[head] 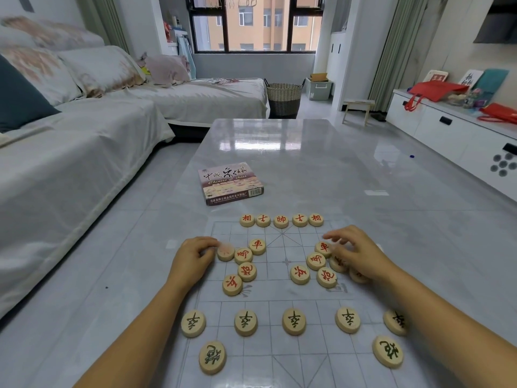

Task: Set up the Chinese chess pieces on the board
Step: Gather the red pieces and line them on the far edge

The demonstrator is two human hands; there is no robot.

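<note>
Board (307,345) lengthwise away, pieces (281,221) face-up, left hand (193,256) holding blurred piece (226,252)

pieces (293,321): pale wood (smooth) | table (279,152): glossy | box (229,182): cardboard

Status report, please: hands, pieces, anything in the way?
Left hand at blurred red piece, grip unclear. Right hand over red pieces, grip unclear. Box beyond board, nothing blocking.

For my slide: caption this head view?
Left hand and right hand among red pieces on the board; dark pieces lined up nearer.
</note>
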